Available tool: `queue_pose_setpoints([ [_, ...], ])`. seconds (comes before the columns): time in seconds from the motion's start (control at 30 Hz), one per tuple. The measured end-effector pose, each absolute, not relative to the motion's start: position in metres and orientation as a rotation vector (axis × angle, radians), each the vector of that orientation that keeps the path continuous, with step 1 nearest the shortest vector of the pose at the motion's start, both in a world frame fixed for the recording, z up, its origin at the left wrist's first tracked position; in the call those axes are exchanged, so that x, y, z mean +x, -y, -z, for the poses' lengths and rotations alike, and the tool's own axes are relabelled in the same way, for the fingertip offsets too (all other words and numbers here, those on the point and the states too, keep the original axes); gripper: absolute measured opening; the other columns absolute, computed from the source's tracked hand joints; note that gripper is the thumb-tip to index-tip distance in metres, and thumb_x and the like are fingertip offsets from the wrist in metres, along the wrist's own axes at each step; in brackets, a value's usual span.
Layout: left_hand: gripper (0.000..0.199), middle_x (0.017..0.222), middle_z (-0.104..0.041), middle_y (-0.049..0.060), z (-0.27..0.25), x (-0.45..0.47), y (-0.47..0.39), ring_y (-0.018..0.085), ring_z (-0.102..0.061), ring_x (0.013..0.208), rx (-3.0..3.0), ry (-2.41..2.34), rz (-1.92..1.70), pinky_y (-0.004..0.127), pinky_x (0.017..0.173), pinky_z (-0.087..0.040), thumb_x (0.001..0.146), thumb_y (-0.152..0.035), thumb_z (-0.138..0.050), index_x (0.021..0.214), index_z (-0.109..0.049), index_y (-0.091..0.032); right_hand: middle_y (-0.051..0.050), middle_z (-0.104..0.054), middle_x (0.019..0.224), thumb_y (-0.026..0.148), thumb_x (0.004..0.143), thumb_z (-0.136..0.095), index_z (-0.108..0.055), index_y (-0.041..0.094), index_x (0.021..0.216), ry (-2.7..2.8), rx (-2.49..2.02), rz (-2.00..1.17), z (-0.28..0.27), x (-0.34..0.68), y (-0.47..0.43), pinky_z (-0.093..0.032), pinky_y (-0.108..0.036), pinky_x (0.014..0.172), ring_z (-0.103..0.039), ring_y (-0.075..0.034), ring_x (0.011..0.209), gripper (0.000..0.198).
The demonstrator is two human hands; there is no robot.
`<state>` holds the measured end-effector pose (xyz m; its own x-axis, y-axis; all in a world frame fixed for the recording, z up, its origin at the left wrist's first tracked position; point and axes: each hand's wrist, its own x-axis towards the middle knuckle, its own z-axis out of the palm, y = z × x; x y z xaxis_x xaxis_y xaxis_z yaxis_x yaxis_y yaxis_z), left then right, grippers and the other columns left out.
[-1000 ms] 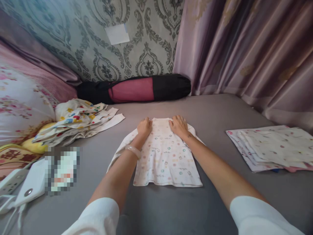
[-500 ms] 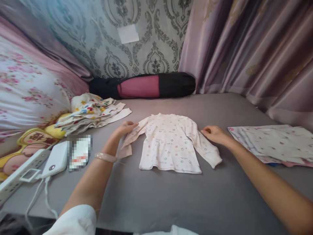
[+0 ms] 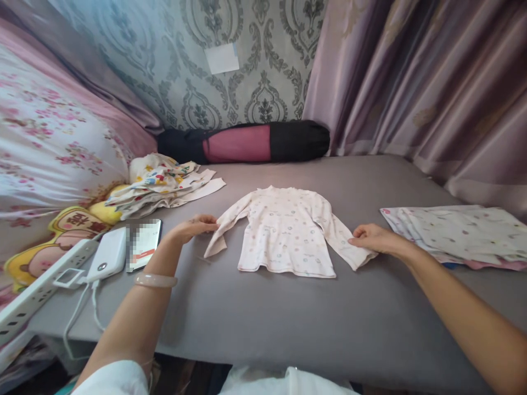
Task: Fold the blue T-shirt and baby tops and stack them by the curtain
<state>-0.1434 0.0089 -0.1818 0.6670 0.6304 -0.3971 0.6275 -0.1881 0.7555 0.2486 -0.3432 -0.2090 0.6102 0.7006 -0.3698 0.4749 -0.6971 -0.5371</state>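
Observation:
A small white long-sleeved shirt (image 3: 286, 233) with a faint print lies spread on the grey sheet, collar away from me and hem toward me. My left hand (image 3: 194, 227) pinches the outer edge of its left-hand sleeve, about midway down; a pale bangle is on that wrist. On the other side, my right hand (image 3: 373, 239) has thumb and fingers closed on the right-hand sleeve, a little above the cuff. Both sleeves slant outward and down from the body of the shirt.
To the right lies a stack of folded clothes (image 3: 465, 233). A loose clothing pile (image 3: 160, 186) sits at the left, near a phone (image 3: 149, 247), a white power bank (image 3: 107, 252) with cables and a power strip (image 3: 49, 282). A black and pink roll (image 3: 242, 144) lies along the wall.
Both hands have slid down along the sleeves toward the cuffs. The right-hand sleeve looks straighter and flatter. The camera view has shifted slightly.

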Motion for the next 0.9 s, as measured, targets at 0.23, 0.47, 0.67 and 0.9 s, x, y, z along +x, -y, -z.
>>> queue_pose_setpoints([
  [0.23,0.032,0.045,-0.043,-0.008,0.176,-0.135,-0.019,0.008,-0.037,0.040,1.862,-1.122,-0.232,0.019,0.042,-0.024,0.060,-0.044,-0.069,0.071,-0.051,-0.020,-0.001,-0.061,0.062,0.030,0.072,-0.061,-0.060,0.019,0.072,0.813,-2.365,-0.593,0.191,0.277,0.337,-0.036,-0.024,0.051,-0.052,-0.014,0.054,0.011],
  [0.47,0.014,0.062,-0.059,0.001,0.159,-0.112,-0.040,0.018,-0.059,0.061,2.248,-1.249,-0.470,0.026,0.058,-0.045,0.071,-0.029,-0.055,0.081,-0.051,-0.020,-0.015,-0.067,0.099,0.017,0.086,-0.050,-0.060,0.018,0.105,0.966,-2.508,-0.018,0.166,0.311,0.324,-0.037,-0.030,0.071,-0.057,-0.018,0.079,0.022],
  [0.67,0.025,0.098,-0.066,0.014,0.169,-0.101,-0.054,0.027,-0.061,0.096,2.775,-1.332,-0.500,0.036,0.084,-0.047,0.081,-0.023,-0.045,0.097,-0.061,-0.015,-0.010,-0.066,0.107,0.007,0.087,-0.044,-0.070,0.020,0.091,1.198,-2.729,0.222,0.169,0.315,0.324,-0.034,-0.029,0.078,-0.058,-0.018,0.087,0.029],
  [0.9,0.030,0.111,-0.060,0.019,0.192,-0.100,-0.054,0.028,-0.060,0.100,2.750,-1.493,-0.378,0.039,0.083,-0.049,0.082,-0.019,-0.043,0.106,-0.060,-0.012,-0.016,-0.066,0.103,0.006,0.087,-0.041,-0.072,0.017,0.103,1.120,-3.022,0.121,0.189,0.308,0.322,-0.030,-0.035,0.077,-0.058,-0.023,0.091,0.036],
])
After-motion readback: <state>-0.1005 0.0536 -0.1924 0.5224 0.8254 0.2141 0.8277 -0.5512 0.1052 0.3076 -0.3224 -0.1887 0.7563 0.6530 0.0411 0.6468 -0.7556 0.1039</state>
